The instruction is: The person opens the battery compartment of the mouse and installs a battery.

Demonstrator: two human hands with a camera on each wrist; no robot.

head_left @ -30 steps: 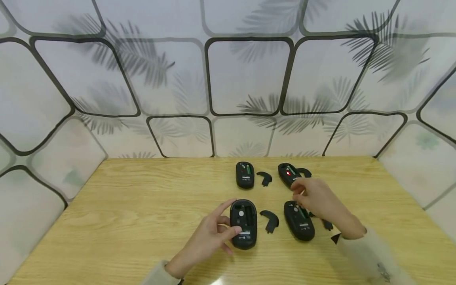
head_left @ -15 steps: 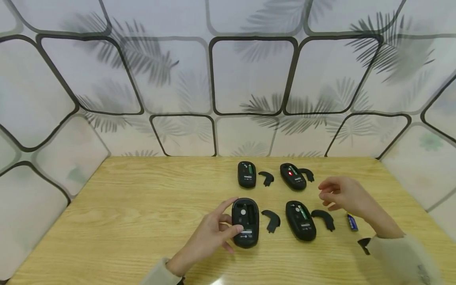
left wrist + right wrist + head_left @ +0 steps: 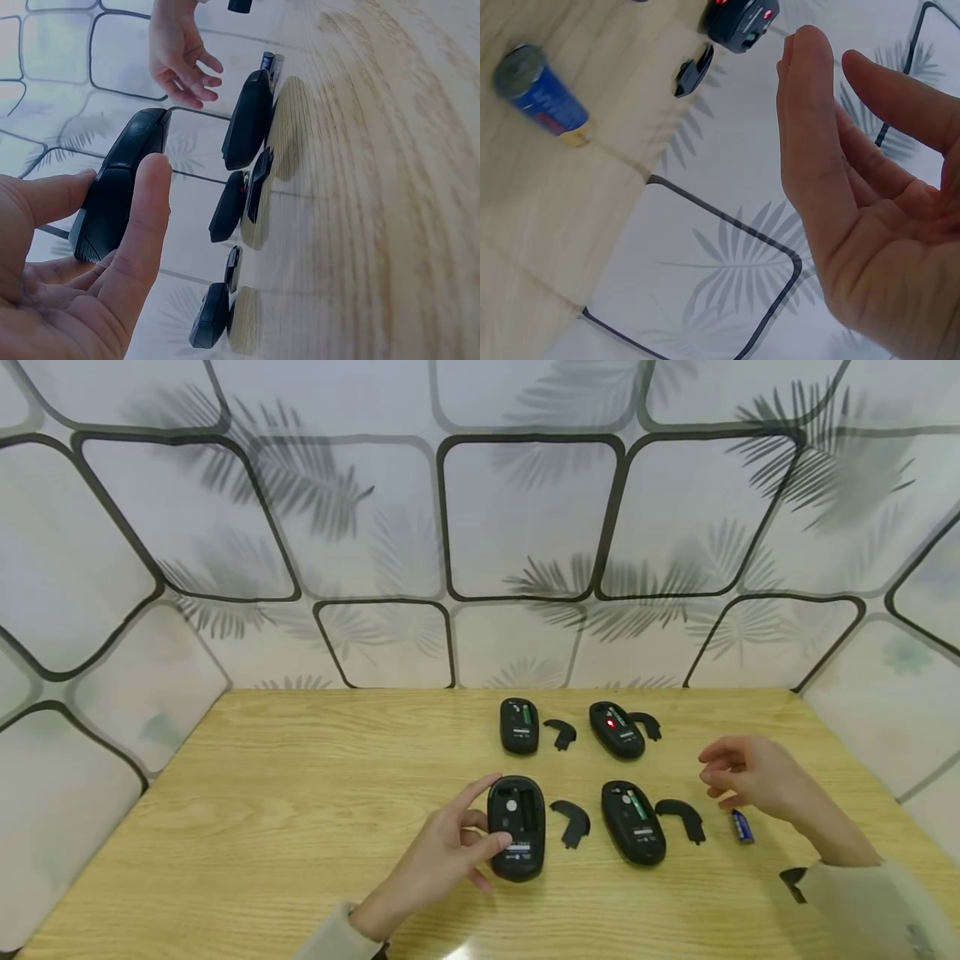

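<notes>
Left hand [image 3: 442, 856] steadies the upturned mouse [image 3: 515, 827] between thumb and forefinger near table-centre, while the empty, loosely spread right hand [image 3: 750, 774] hovers above the battery [image 3: 742, 827], likely small, rigid, roll-prone, best pinched mid-barrel.

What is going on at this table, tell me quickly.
A person sits at a wooden table with four black computer mice lying upside down, each with its battery cover off beside it. The left hand grips the near-left mouse, whose battery bay looks empty. The right hand hovers open, holding nothing, just above a loose blue battery on the table. The near-right mouse and the far-left mouse show a battery inside; the far-right mouse shows a red light.
</notes>
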